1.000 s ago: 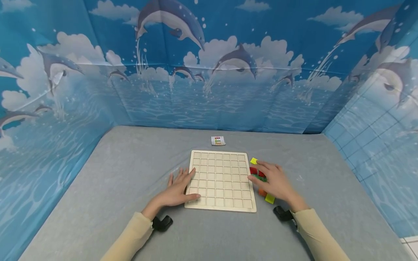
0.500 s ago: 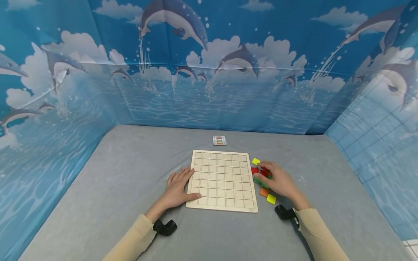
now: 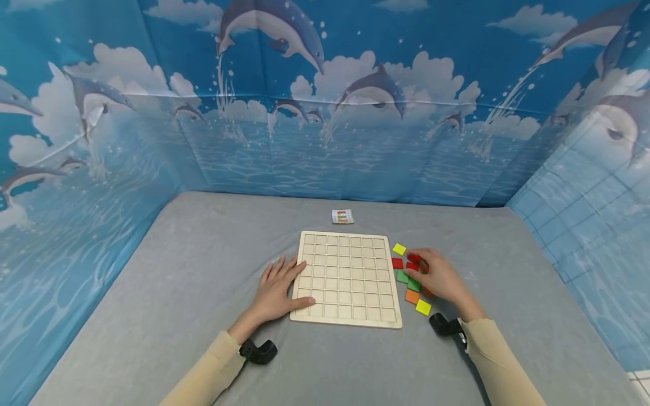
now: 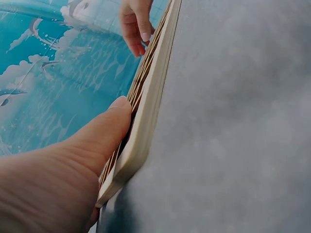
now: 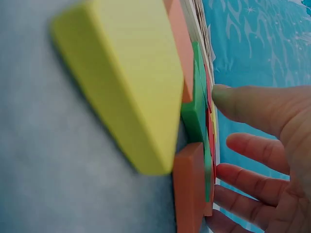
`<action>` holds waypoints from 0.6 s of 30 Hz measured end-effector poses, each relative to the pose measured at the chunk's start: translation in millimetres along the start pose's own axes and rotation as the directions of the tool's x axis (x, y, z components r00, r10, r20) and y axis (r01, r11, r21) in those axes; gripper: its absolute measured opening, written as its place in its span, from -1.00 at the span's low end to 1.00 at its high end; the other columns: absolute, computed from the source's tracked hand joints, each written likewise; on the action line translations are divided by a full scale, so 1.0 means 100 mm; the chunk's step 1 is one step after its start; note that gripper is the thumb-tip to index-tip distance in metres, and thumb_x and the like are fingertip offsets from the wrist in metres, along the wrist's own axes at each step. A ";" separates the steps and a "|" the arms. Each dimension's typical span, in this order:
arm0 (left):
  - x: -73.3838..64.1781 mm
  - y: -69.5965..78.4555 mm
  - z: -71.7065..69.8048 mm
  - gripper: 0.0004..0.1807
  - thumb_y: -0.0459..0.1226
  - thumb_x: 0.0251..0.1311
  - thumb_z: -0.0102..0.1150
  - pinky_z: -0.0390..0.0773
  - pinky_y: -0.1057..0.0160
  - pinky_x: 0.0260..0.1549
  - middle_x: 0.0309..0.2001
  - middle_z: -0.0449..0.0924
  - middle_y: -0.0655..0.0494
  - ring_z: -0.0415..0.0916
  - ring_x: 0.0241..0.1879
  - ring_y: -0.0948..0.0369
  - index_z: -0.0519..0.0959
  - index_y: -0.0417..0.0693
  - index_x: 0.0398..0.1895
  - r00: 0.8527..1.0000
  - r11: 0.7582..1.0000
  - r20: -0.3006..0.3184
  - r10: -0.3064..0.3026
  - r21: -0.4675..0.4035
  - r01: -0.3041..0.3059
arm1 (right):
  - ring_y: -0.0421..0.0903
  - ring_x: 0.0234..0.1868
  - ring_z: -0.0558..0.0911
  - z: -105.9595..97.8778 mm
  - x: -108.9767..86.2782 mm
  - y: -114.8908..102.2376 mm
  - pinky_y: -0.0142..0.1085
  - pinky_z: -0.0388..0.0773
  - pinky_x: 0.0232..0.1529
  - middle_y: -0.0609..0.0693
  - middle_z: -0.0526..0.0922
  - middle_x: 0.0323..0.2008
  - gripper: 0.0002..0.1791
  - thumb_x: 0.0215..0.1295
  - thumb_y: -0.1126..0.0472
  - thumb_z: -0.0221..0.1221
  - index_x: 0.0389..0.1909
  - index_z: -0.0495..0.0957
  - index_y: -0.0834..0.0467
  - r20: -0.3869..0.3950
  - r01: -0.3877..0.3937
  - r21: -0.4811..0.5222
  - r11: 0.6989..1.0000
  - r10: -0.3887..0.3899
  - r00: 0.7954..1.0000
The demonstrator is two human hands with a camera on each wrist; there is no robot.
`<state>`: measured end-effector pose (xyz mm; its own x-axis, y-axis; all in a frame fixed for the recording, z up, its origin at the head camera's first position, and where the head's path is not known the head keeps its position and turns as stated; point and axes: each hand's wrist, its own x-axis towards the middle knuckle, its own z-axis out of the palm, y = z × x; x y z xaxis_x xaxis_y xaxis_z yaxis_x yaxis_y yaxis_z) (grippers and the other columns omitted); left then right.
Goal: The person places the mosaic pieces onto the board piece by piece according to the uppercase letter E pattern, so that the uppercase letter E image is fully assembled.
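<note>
My left hand point(image 3: 274, 294) lies along the left side of a pale wooden grid board point(image 3: 345, 276), fingers spread and thumb on its rim. In the left wrist view the thumb point(image 4: 109, 121) rests at the board's edge. On the right, my right hand point(image 3: 440, 277) hovers low over a cluster of coloured square tiles, thumb and fingers apart around a red tile point(image 3: 412, 266). The right wrist view shows its fingers point(image 5: 257, 184) loosely bent, with no tile held. Another red tile point(image 3: 397, 263) and green tiles point(image 3: 402, 276) lie beside the board; the palm partly hides others.
A yellow tile point(image 3: 399, 248) lies at the cluster's far end. Nearer me are an orange tile point(image 3: 412, 296) and another yellow tile point(image 3: 424, 307). Behind the board is a small card with a coloured grid point(image 3: 342, 216). A dolphin-print curtain point(image 3: 325, 141) encloses the grey table.
My right hand has shifted to the right, away from the board, uncovering more red, green and orange tiles. My left hand stays at the board's left edge.
</note>
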<state>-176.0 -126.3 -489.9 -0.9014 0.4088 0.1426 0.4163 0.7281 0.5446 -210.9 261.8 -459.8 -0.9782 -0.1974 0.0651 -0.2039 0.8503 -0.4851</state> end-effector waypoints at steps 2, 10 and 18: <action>0.00 0.00 0.00 -0.06 0.23 0.06 0.21 -0.33 -0.11 0.30 0.45 0.01 -0.04 -0.27 0.44 -0.05 0.17 0.03 0.45 1.000 1.000 -0.002 -0.002 0.006 0.002 | 0.23 0.03 0.40 0.00 0.02 0.00 0.14 0.42 -0.01 0.31 0.43 0.08 -0.42 0.19 0.07 0.32 0.16 0.46 0.30 -0.002 -0.001 -0.011 1.000 0.001 1.000; 0.02 -0.02 0.00 -0.06 0.26 0.03 0.21 -0.28 -0.12 0.30 0.44 0.04 -0.03 -0.24 0.44 -0.06 0.20 0.04 0.43 1.000 1.000 -0.010 -0.006 0.011 0.006 | 0.13 -0.19 0.39 0.01 0.08 0.01 -0.03 0.42 -0.23 0.27 0.47 -0.14 -0.46 0.23 0.12 0.27 0.10 0.48 0.42 -0.046 0.003 -0.042 0.999 -0.005 0.999; 0.02 -0.02 -0.01 -0.05 0.26 0.02 0.22 -0.28 -0.09 0.30 0.44 0.03 -0.01 -0.25 0.44 -0.03 0.20 0.06 0.44 1.000 1.000 -0.007 -0.016 0.009 0.016 | 0.17 -0.20 0.40 0.01 0.10 0.03 0.02 0.43 -0.21 0.30 0.46 -0.17 -0.54 0.24 0.17 0.26 0.01 0.51 0.45 -0.073 -0.031 -0.042 0.999 0.028 0.997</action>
<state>-178.3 -127.1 -490.1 -0.9088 0.3934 0.1393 0.4028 0.7397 0.5390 -221.7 261.9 -461.6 -0.9838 -0.1376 0.1147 -0.1750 0.8760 -0.4495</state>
